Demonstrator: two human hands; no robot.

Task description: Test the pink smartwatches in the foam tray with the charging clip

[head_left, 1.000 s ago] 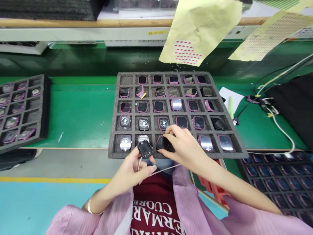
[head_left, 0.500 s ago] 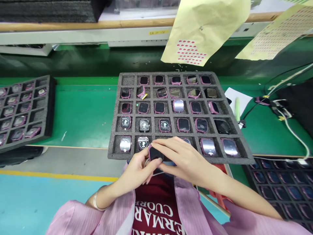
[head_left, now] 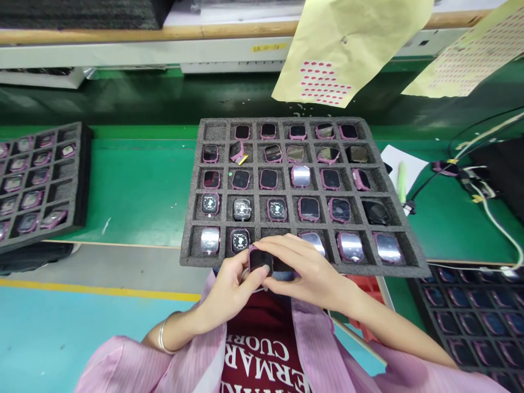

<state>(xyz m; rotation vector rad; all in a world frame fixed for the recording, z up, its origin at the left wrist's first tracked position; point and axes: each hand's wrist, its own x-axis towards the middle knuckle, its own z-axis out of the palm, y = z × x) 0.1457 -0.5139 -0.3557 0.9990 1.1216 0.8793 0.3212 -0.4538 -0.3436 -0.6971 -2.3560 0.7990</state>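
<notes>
A watch [head_left: 259, 258] with a dark screen and pink case is held at the front edge of the grey foam tray [head_left: 189, 229]. My left hand [head_left: 235, 284] is closed round its left side, the thumb on the lower part of the screen. Fingers of my right hand [head_left: 305, 273] touch its upper right edge, curved over the tray's front row. Watches fill most compartments; several screens are dark, and a few, such as the watch [head_left: 239, 240] beside my left hand, show a lit dial. The back left compartment holds no watch.
Another foam tray of watches [head_left: 76, 180] lies at the left, and a dark tray [head_left: 446, 327] at the lower right. Cables [head_left: 491, 218], a green marker [head_left: 402, 183] and white paper [head_left: 391, 155] are on the right. Yellow sheets [head_left: 352, 49] hang from the shelf.
My right hand has shifted slightly, uncovering more of a watch in the front row. The held watch stays in nearly the same place. The camera view has moved a little.
</notes>
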